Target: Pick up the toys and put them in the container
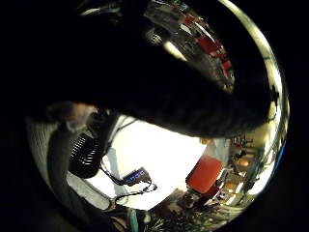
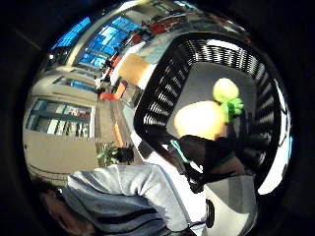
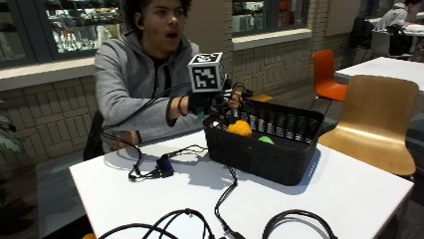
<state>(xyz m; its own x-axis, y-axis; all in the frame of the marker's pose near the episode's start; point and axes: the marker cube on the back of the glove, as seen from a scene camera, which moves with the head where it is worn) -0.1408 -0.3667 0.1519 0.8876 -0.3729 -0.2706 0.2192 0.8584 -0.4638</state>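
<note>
Gloved right hand (image 3: 213, 103) hovers over basket (image 3: 265, 152) (fingers unclear).

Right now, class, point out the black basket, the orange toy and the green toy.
black basket (image 3: 265, 159): outside view, front wall.
orange toy (image 3: 240, 128): outside view, its rounded top.
green toy (image 3: 266, 140): outside view, its visible top.

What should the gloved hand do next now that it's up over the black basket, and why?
Probably draw the gloved right hand back from the black woven plastic basket. The hand hangs over the basket's near rim, while the orange round toy and the green toy already lie inside it. No other toy shows on the white table, so the job looks nearly done.
</note>
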